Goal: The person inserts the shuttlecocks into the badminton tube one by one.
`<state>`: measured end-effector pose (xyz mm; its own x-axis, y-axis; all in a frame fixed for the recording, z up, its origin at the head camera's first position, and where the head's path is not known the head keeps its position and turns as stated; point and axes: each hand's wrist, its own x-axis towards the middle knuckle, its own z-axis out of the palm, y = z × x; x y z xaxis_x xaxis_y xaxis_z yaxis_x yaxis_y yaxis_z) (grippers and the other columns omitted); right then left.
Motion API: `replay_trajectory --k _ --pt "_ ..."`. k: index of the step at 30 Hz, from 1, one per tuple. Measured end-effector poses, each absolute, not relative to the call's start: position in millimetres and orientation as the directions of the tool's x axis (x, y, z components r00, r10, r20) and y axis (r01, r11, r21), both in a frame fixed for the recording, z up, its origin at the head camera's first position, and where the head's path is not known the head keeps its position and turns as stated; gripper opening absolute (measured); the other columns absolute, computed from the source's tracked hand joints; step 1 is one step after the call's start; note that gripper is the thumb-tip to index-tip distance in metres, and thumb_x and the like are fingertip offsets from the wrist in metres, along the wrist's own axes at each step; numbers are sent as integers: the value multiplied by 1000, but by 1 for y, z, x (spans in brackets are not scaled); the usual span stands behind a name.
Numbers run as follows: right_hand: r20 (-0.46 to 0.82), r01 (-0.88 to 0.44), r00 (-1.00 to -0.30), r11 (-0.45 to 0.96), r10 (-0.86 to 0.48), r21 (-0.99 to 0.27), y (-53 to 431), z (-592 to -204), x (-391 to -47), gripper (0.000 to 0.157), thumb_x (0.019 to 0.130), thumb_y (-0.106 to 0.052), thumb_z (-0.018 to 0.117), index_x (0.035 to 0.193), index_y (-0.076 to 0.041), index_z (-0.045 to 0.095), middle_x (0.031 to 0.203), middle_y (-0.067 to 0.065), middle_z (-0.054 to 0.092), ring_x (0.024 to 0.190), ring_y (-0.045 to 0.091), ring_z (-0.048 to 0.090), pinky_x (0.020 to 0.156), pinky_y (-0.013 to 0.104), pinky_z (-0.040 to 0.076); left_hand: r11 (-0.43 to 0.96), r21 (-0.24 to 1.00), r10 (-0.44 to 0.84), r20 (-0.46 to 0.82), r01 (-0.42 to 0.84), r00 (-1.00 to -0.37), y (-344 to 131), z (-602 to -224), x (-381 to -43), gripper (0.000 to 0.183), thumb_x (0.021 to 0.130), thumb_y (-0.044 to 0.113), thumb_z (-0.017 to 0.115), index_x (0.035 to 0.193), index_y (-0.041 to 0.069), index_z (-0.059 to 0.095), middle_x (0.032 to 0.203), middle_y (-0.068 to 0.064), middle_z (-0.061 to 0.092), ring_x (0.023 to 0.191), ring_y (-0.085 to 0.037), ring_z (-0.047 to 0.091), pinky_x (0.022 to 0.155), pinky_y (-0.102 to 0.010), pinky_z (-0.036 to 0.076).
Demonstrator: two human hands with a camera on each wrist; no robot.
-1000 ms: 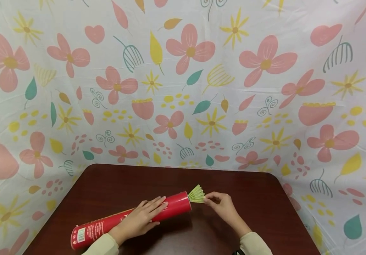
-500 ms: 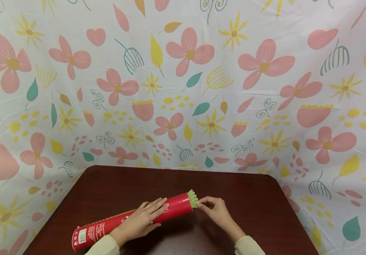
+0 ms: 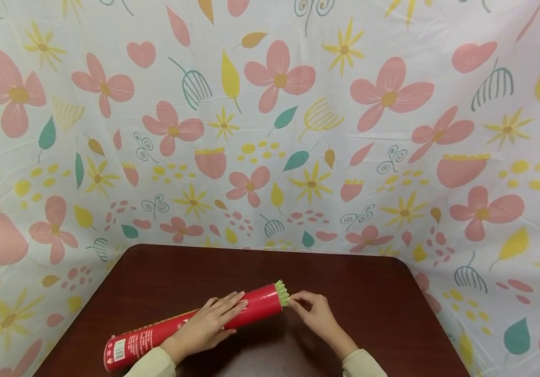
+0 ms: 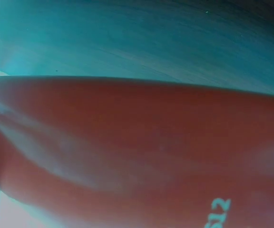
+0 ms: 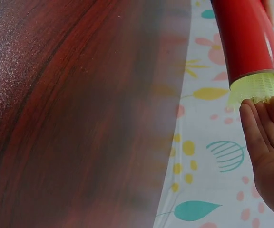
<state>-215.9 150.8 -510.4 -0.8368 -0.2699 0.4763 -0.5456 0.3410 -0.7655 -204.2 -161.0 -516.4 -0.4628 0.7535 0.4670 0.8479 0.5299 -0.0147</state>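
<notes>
A long red shuttlecock tube (image 3: 261,304) lies slanted over the table, its right end higher in the head view. My left hand (image 3: 207,323) grips it around the middle, fingers over the top and thumb on the near side. From the tube's right mouth sticks the yellow-green skirt of a plastic shuttlecock (image 3: 281,294); its head is hidden inside. With thumb and fingertips my right hand (image 3: 316,315) pinches the skirt's rim. The right wrist view shows the skirt (image 5: 257,85) partly inside the tube (image 5: 246,40). Red tube wall (image 4: 165,142) fills much of the left wrist view.
The dark brown table (image 3: 355,283) has rounded far corners. Behind it and at both sides hangs a white cloth (image 3: 270,136) printed with flowers and leaves. A barcode label (image 3: 119,350) shows at the tube's lower left end.
The shuttlecock has slid left into the tube, so less of its skirt shows. My right hand moved left with it, while my left hand stays on the tube.
</notes>
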Motion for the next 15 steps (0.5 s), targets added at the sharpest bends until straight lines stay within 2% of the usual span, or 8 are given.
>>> replay_trajectory --k 1,5,15 --pt "481 -549 -835 342 -268 -762 150 -511 -216 4 85 1 69 89 1 71 83 11 71 70 13 66 60 25 55 533 -14 752 466 846 -466 -161 -517 -204 89 72 24 85 147 11 40 153 -8 35 130 -30 46 88 -43 48" --pt "498 -570 -821 335 -280 -751 144 -495 -204 5 83 7 68 88 7 70 82 19 70 69 24 67 59 26 55 546 -7 748 456 838 -483 -163 -518 -202 89 72 24 86 147 11 40 153 -7 34 131 -30 46 87 -45 48" --pt "508 -583 -812 359 -287 -729 135 -486 -202 6 82 8 69 86 4 70 81 15 70 69 15 65 59 23 54 536 -31 747 483 844 -457 -163 -518 -204 87 72 25 86 146 10 42 152 -8 36 131 -29 46 88 -42 48"
